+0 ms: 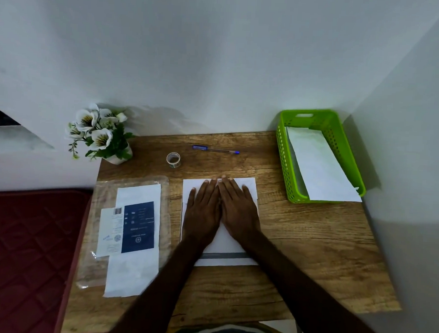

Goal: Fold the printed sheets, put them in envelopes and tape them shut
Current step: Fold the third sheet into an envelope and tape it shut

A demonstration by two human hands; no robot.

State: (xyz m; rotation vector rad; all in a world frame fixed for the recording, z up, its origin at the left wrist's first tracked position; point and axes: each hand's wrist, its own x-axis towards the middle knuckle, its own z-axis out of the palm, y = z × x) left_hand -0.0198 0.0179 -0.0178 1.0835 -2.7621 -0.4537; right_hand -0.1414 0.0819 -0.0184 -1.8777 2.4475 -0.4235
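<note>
A white printed sheet (224, 245) lies in the middle of the wooden table (311, 234), with a lower layer showing along its near edge. My left hand (203, 211) and my right hand (237, 209) press flat on it side by side, fingers spread and pointing away from me, holding nothing. To the left, a clear plastic pack of envelopes (131, 228) with a dark blue label lies flat. A small roll of clear tape (173, 160) stands behind the sheet.
A blue pen (215, 150) lies near the table's far edge. A green basket (285, 159) at the far right holds a white envelope (320, 166). A pot of white flowers (100, 134) stands at the far left corner. A red mattress (23, 252) borders the table's left.
</note>
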